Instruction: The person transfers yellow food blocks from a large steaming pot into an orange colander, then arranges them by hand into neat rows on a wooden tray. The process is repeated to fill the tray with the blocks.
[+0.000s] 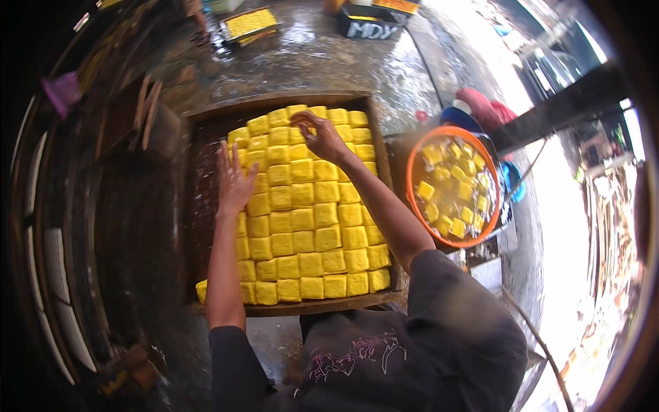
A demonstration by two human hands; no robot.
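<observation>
Rows of yellow tofu blocks (302,221) lie packed side by side in a large shallow wooden tray (206,175) in front of me. My left hand (235,184) is spread along the left edge of the rows, its fingers stretched toward the far side. Over the far rows, my right hand (320,136) has bent fingers, with a gap between thumb and forefinger where yellow shows through. I see no block lifted in either hand. One tofu block (202,292) sits apart at the tray's near left corner.
Right of the tray stands an orange-rimmed tub (410,180) with tofu blocks floating in cloudy liquid. A wooden beam (559,106) juts in at the right. Across the wet floor are a yellow-filled tray (248,25) and a black crate (371,24).
</observation>
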